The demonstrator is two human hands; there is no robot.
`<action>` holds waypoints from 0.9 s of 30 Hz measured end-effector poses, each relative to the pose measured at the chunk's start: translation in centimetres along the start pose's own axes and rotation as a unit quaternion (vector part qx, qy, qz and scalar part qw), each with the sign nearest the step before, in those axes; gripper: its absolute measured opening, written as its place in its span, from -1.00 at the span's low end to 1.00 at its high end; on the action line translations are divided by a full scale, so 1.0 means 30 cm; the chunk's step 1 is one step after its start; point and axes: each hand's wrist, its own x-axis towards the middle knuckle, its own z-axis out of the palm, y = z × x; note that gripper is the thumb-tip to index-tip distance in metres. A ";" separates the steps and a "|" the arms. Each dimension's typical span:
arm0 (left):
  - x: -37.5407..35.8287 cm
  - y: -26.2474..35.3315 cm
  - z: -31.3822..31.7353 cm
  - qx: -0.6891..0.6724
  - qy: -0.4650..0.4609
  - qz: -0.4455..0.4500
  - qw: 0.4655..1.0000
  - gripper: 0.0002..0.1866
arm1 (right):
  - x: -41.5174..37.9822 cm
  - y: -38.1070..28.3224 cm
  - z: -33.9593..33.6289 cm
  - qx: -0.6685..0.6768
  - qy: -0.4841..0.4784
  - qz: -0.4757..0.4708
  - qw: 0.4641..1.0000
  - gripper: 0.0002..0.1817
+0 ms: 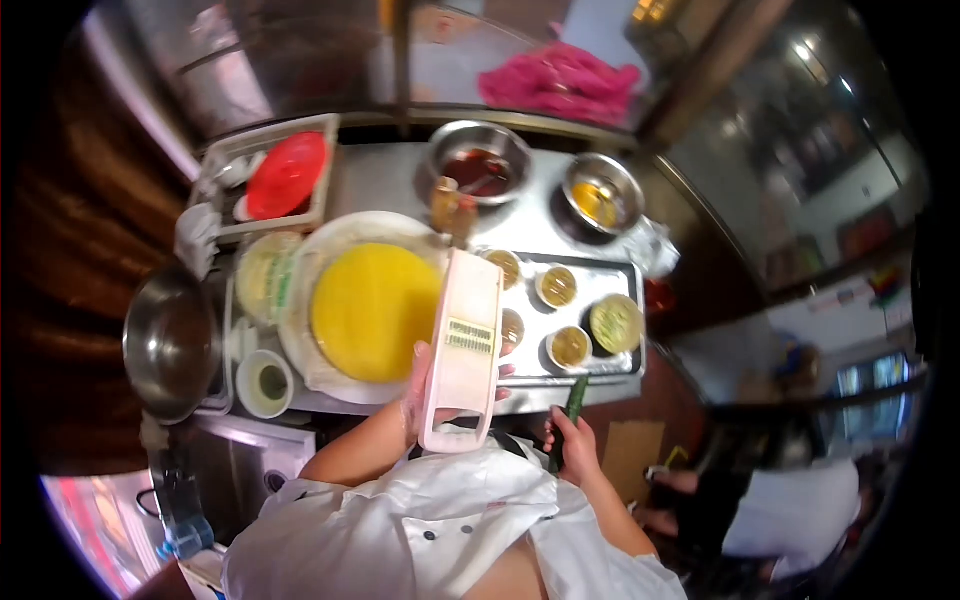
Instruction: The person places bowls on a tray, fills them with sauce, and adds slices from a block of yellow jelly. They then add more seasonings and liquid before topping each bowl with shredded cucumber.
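My left hand is wrapped round a pale pink hand grater, with fingertips showing past its right edge. The grater is held upright in front of my chest, its toothed slots near the middle. In my right hand is a dark green cucumber, gripped with its tip pointing up and away from me. Behind the grater lies a big round tray with a bright yellow disc on it. To the right, a metal tray holds several small cups and a tub of green shreds.
Steel bowls stand at the back, one with dark red sauce, one with yellow liquid. A crate with a red lid sits back left. An empty steel bowl and white cup are left. Another person is at lower right.
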 end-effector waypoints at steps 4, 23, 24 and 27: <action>0.171 -0.197 0.072 -0.034 0.081 -0.060 0.994 0.09 | -0.049 -0.009 -0.221 0.091 0.005 0.044 0.995 -0.82; 0.933 -1.003 0.152 -0.034 0.148 -0.050 0.987 -0.05 | 0.075 -0.477 -0.930 -0.140 -0.159 -0.121 0.970 -0.46; 0.950 -0.996 0.150 -0.034 0.150 -0.046 0.987 -0.05 | 0.092 -0.491 -0.937 -0.143 -0.163 -0.120 0.969 -0.46; 0.995 -0.974 0.164 -0.112 0.127 -0.036 0.985 -0.22 | 0.103 -0.568 -0.918 -0.415 -0.036 -0.326 0.848 -0.53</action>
